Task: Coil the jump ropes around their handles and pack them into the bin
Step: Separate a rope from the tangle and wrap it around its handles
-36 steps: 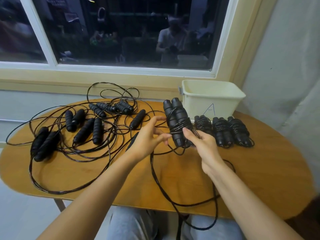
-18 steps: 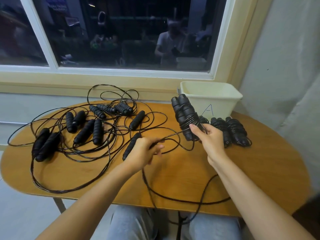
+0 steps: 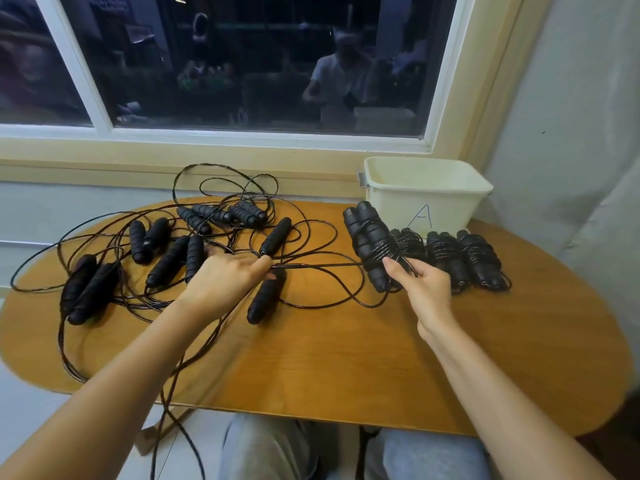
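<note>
Right hand (image 3: 424,292) grips one bundle (image 3: 369,244) beside three coiled ropes (image 3: 446,252).

Left, tangled ropes (image 3: 166,263) crowd the table (image 3: 346,362); coiled bundles (image 3: 479,258) front the bin (image 3: 426,199); near edge open.

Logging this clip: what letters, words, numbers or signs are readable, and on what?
"A": hand-drawn in dark marker on the front wall of the cream plastic bin.
Bluish sign behind the dark window glass, top left: too blurred to read.
Black jump-rope handles: no readable print.
</note>
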